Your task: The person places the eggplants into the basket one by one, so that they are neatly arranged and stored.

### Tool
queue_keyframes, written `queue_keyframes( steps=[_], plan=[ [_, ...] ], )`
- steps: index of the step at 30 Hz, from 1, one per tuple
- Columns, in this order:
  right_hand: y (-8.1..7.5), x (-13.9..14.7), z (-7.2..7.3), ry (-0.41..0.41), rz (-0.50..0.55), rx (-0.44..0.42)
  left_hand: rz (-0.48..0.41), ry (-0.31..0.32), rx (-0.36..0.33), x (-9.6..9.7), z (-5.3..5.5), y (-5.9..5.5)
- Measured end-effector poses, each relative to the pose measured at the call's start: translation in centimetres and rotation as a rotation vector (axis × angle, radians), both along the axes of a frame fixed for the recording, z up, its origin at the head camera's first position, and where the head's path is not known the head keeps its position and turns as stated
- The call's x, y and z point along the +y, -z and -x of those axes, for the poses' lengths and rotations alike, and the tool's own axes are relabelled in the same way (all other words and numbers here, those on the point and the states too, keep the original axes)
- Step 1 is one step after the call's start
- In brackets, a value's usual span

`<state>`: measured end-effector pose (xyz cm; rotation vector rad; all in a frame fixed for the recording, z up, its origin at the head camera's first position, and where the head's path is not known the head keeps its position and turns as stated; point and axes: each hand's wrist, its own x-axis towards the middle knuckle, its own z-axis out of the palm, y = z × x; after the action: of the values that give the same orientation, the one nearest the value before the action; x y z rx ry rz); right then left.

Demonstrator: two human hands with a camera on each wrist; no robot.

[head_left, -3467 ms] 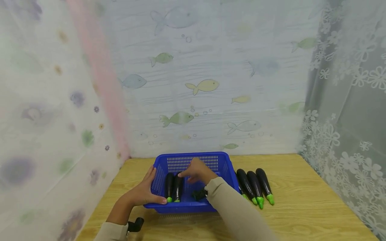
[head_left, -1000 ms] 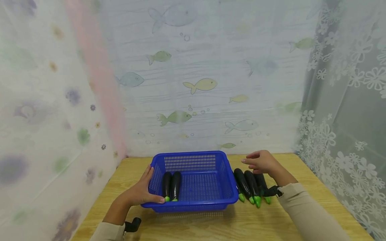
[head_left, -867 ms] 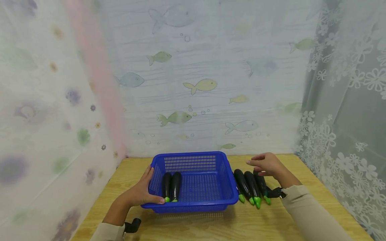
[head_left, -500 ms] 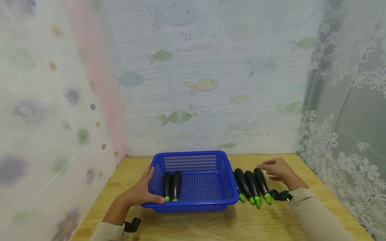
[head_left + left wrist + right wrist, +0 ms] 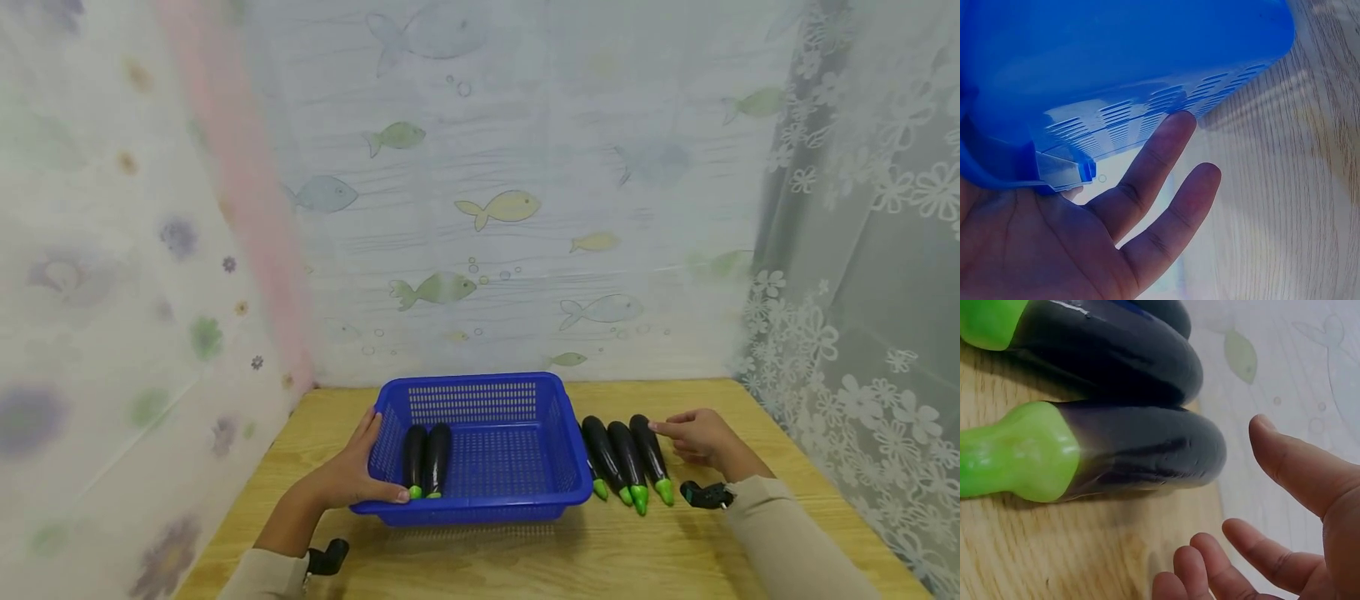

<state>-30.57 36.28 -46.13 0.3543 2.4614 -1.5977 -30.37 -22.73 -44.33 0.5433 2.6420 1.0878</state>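
My left hand [image 5: 351, 477] holds the left front corner of a blue plastic basket [image 5: 480, 504]. In the left wrist view, two extended fingers [image 5: 1169, 147] lie along the basket's outer wall; the thumb lies on the front rim in the head view. Two dark eggplants with green stems, one of them the right eggplant [image 5: 437, 458], lie side by side inside, at the left. My right hand [image 5: 705, 437], fingers loosely bent and holding nothing, is beside the blunt end of the rightmost eggplant [image 5: 649, 454]. The right wrist view shows a gap between thumb and that eggplant [image 5: 1147, 447].
Several eggplants lie in a row right of the basket, including one middle eggplant [image 5: 627, 462]; the leftmost is partly hidden by the basket. All stand on a wood-grain table [image 5: 480, 567]. A fish-print curtain [image 5: 510, 250] hangs behind, with patterned sheets at both sides.
My right hand has left the basket's inside and moved right, then lowered to the far side of the rightmost eggplant. The left hand stays on the basket.
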Motion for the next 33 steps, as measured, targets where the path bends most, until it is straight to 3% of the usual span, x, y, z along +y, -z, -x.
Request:
queue_keyframes(
  steps=[8,12,19,27,33],
  plan=[
    [1.0,0.1,0.1,-0.021,0.015,-0.024,-0.012,0.007,0.004,-0.1,0.2,0.1],
    [1.1,0.0,0.1,-0.013,-0.02,-0.028,-0.021,0.011,0.004,-0.1,0.2,0.1],
    [1.3,-0.7,-0.1,-0.009,0.025,-0.021,-0.015,-0.003,-0.004,0.1,0.3,0.3],
    [1.5,-0.9,0.0,0.011,0.002,-0.017,-0.016,-0.012,-0.001,0.3,0.1,0.3],
    [1.3,-0.7,0.3,-0.025,-0.028,0.011,-0.025,-0.008,0.001,0.3,0.2,0.2]
  ],
)
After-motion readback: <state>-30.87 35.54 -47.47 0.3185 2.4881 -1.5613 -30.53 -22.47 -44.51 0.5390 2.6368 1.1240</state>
